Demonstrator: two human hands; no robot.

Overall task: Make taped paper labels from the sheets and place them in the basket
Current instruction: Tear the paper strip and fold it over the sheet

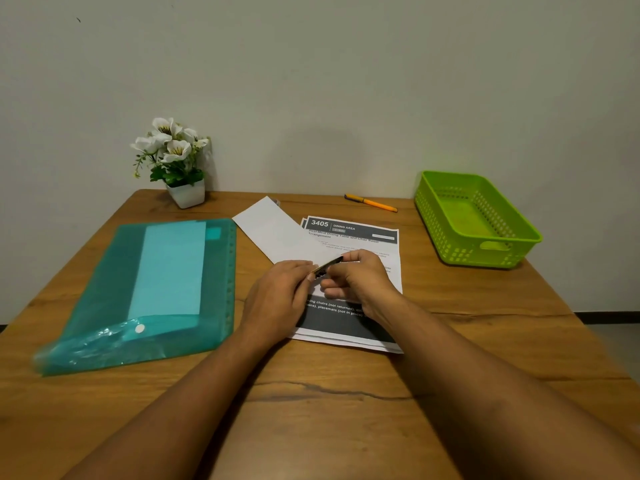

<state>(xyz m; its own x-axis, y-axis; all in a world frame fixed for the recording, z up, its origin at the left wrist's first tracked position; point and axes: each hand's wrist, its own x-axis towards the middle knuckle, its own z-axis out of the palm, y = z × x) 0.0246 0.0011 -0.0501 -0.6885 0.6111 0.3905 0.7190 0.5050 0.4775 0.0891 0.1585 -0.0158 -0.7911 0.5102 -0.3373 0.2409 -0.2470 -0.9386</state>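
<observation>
Since nothing is seen inside it, basket (460, 252): judged unfilled; count 1; taken as the landmark for every place below.
Printed sheets (353, 233): stacked flat to the left of the basket, apart from it; at least 2 are counted from the fanned edges, and the exact number cannot be told; no cut is seen.
Blank sheet (270, 226): count 1; laid farther left of the basket, overlapping the stack's far edge.
Slim object (329, 264): count 1; dark and narrow, identity not resolved; held just above the stack.
Left hand (280, 292): fingertips are pinched on the object's end farther from the basket.
Right hand (360, 275): fingers are curled about the end nearer the basket.
Tape: none is identified.
Pen (370, 203): count 1; laid near the basket's back left corner.
Folder (114, 289): count 1; teal, beyond the stack from the basket; pale paper is seen inside.
Flower pot (187, 194): count 1; set farthest from the basket, at the back of the table (346, 393).
Progress: judged early; 0 finished labels are found; cutting, taping and placing in the basket are all judged outstanding.
</observation>
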